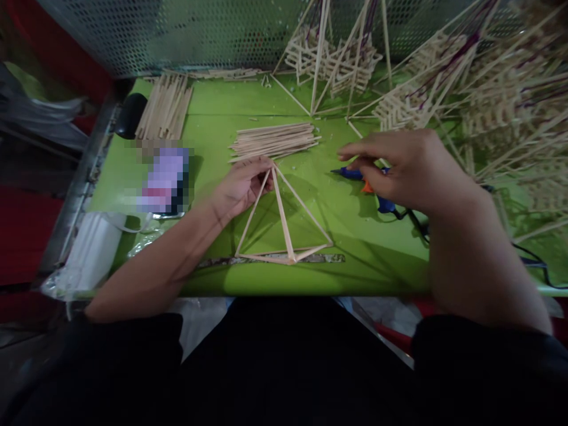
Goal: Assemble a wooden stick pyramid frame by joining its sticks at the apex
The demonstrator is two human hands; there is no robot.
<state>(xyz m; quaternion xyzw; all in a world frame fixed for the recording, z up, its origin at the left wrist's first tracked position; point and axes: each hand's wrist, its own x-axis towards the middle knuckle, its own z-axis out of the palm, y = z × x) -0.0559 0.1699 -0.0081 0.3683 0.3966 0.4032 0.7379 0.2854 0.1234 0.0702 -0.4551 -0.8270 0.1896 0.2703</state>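
Note:
My left hand (249,184) pinches the top of a pyramid frame (283,213) made of thin wooden sticks. The frame stands on the green table, its base near the front edge. Over to the right, my right hand (394,163) is just above a blue glue gun (386,204) with an orange trigger. Its index finger is stretched out and the thumb is apart from it, with the gun's dark nozzle pointing left. The hand hides part of the gun, and whether they touch is unclear.
A pile of wooden sticks (275,141) lies behind the frame, another bundle (166,106) at back left. A phone (164,180), blurred out, rests left. Finished-looking stick structures (332,62) crowd the back and right. The glue gun's black cord (417,225) runs right.

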